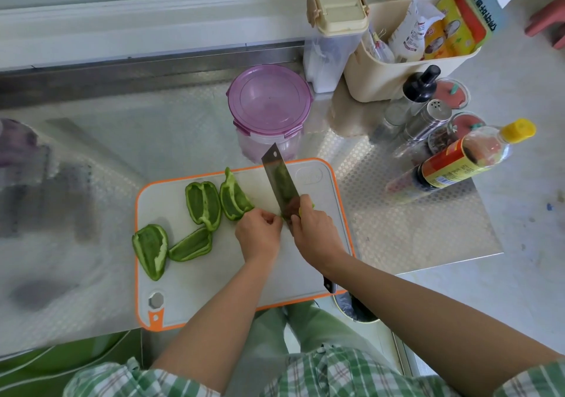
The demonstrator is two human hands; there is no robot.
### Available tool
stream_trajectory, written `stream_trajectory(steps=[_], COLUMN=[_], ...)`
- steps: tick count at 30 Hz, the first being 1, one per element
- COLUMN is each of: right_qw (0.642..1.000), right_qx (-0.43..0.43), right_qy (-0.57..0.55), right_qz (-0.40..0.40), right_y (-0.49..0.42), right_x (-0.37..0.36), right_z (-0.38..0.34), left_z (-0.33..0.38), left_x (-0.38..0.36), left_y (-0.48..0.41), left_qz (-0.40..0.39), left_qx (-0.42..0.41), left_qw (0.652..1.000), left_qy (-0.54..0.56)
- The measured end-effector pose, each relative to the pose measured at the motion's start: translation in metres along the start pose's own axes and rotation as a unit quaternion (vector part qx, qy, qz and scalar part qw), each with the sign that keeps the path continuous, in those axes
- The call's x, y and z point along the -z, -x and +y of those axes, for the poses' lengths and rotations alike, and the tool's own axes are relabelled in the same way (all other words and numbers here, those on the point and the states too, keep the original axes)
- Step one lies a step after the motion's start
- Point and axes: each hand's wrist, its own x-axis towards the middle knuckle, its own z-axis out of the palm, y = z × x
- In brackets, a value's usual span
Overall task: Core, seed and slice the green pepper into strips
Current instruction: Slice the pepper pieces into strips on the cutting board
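On a white cutting board with an orange rim (198,289) lie several green pepper pieces, inner side up, among them one at the left edge (151,249) and one in the middle (203,205). My right hand (315,231) grips a cleaver (279,179) close to the blade, which points away from me with its edge down on the board. My left hand (258,234) sits just left of the blade, fingers curled on a small pepper piece (285,219) that is mostly hidden. A sliver of green (306,210) shows beyond my right hand.
A purple-lidded round container (269,103) stands just behind the board. A lying sauce bottle (458,161), shakers (428,121) and a cream basket of packets (397,69) crowd the right. The metal counter ends at the right (489,252); a bin (354,308) sits below the board's near edge.
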Motion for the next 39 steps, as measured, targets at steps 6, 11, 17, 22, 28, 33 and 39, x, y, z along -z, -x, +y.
stream_trajectory(steps=[6, 11, 17, 22, 28, 33, 39], right_qw=[1.0, 1.0, 0.998, 0.998, 1.0, 1.0, 0.999], right_qx=[0.003, -0.003, -0.014, -0.015, -0.004, 0.007, -0.007], right_qy=[-0.01, -0.001, 0.042, 0.044, 0.021, 0.013, 0.023], right_qz=[-0.009, -0.019, -0.036, -0.031, -0.001, -0.02, -0.033], right_y=[0.007, 0.012, 0.01, -0.001, -0.003, 0.005, 0.004], right_x=[-0.004, -0.002, -0.004, -0.006, -0.005, -0.002, -0.005], right_z=[0.003, 0.0, -0.001, -0.005, -0.003, -0.006, -0.007], left_z=[-0.001, 0.0, -0.001, -0.003, -0.004, -0.004, -0.002], left_x=[0.0, 0.0, 0.0, 0.001, 0.001, 0.002, 0.004], left_y=[0.004, 0.006, 0.003, 0.001, 0.001, 0.001, 0.002], left_qz=[-0.008, -0.007, -0.017, -0.023, -0.021, -0.022, -0.024], left_qx=[0.01, 0.007, 0.01, 0.016, 0.007, 0.005, 0.008], left_qw=[1.0, 1.0, 1.0, 1.0, 1.0, 1.0, 1.0], left_qy=[0.007, 0.006, 0.005, 0.006, 0.01, 0.009, 0.011])
